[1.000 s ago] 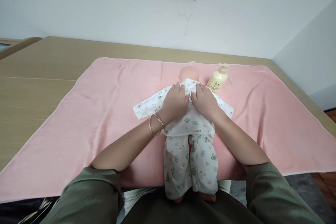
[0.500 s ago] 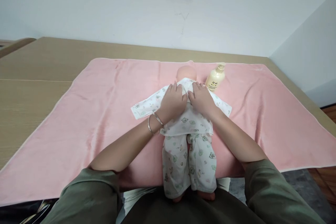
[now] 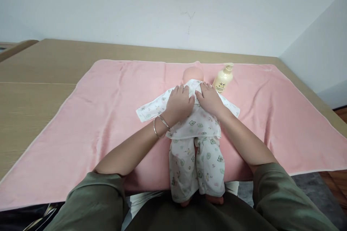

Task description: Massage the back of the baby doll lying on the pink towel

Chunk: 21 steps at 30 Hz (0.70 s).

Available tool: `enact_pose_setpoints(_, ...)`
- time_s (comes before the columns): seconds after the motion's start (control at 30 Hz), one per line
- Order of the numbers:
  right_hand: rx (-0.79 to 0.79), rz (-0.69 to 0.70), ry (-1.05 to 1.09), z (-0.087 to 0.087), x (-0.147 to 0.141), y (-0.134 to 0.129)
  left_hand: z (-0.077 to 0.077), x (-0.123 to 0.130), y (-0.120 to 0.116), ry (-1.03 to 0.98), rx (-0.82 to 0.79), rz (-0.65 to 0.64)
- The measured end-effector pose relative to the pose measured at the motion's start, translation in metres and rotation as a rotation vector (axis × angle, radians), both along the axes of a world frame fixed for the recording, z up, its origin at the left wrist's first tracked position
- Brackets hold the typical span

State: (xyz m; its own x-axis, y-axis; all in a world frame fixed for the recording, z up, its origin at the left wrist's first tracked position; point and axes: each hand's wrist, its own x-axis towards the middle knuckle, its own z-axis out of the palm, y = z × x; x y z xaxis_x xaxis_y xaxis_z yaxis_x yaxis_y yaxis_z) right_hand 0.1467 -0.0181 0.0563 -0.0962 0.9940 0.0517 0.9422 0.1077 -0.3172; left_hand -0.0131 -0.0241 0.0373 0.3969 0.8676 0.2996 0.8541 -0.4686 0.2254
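A baby doll lies on a pink blanket with its head toward the wall and its feet at the near edge. It wears a white patterned top and matching trousers. My left hand rests flat on the left of the doll's upper body, fingers stretched toward its shoulder. On the other side, my right hand lies the same way, fingers extended on the cloth. The two thumbs point toward each other, slightly apart. Both palms hide part of the top, and the doll's face does not show.
Right of the doll's head stands a cream pump bottle. The pink blanket covers much of the wooden table and hangs over its near edge. A white wall rises behind the table.
Both hands stay on the doll's upper body, with barely any shift. The whole view has moved very slightly.
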Motion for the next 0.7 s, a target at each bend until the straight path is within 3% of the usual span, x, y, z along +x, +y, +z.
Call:
enact_pose_setpoints(0.1,0.022,0.003,-0.008,-0.002,-0.003,-0.004,0.007,-0.003,0.01,-0.005,-0.056,0.018)
enact_pose_setpoints(0.27,0.057,-0.008,-0.019,0.001,-0.005,-0.006,0.009,-0.001,0.008,-0.009,-0.047,0.032)
enact_pose_setpoints(0.5,0.019,-0.022,-0.136,0.009,-0.025,-0.032,0.011,-0.004,0.018,-0.078,-0.131,0.003)
enact_pose_setpoints(0.7,-0.058,0.052,-0.022,0.016,-0.001,-0.009,-0.002,0.0,-0.006,-0.066,0.012,-0.079)
